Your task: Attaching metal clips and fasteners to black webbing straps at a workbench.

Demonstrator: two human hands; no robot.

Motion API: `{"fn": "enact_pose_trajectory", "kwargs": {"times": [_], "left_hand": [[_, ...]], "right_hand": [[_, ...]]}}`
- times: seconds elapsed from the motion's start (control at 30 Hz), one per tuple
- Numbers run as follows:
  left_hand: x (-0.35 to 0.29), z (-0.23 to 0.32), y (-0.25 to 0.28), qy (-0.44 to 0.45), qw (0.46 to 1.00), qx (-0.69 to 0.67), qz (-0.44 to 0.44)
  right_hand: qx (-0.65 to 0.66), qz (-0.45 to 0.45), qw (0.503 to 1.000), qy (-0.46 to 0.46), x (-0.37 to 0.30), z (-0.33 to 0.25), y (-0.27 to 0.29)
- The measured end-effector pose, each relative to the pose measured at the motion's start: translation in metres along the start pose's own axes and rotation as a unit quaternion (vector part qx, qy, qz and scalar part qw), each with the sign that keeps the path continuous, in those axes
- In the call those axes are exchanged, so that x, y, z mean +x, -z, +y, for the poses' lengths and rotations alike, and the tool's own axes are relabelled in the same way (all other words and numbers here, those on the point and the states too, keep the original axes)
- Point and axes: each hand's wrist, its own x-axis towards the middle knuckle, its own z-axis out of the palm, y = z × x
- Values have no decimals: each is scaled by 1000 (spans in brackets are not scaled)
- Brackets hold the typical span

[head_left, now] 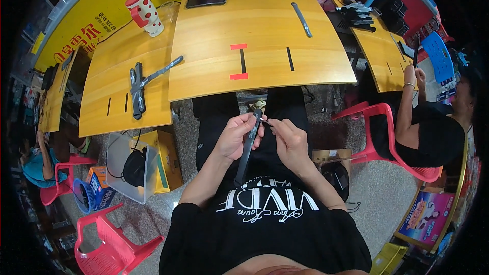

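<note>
From my remote seat, I see the left hand [237, 137] pinching a dark strap [247, 154] near its upper end, above the wearer's lap and short of the desk [265, 20]. The right hand [289, 140] is bent in beside that end; I cannot tell whether its thumb and forefinger are closed on anything.

My worry is the one-sided hold: should the left pinch loosen, the strap could slip down onto the black trousers [288, 103] or the speckled floor [318, 117]. If the right fingertips do carry some small part, an off-line push could make it spring away, and it would be hard to find down there.

Fingers cover much of the strap's top, so I can't read any fitting there. Its lower end blends into the black T-shirt [265, 239], and the overlapping straps [137, 91] at left are hard to count.
</note>
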Motion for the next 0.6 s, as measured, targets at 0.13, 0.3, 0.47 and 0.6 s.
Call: {"fn": "enact_pose_trajectory", "kwargs": {"times": [0.13, 0.3, 0.47, 0.6], "left_hand": [[0, 1, -3, -5, 1000, -10, -6], [3, 0, -1, 4, 1000, -19, -2], [5, 1, 0, 3, 1000, -13, 4], [5, 2, 0, 4, 1000, -8, 10]], "right_hand": [[-12, 12, 1000, 2, -2, 5, -3], [-7, -11, 1000, -14, -1, 9, -3], [-14, -10, 1000, -16, 2, 9, -2], [-2, -13, 1000, -23, 1, 9, -2]]}}
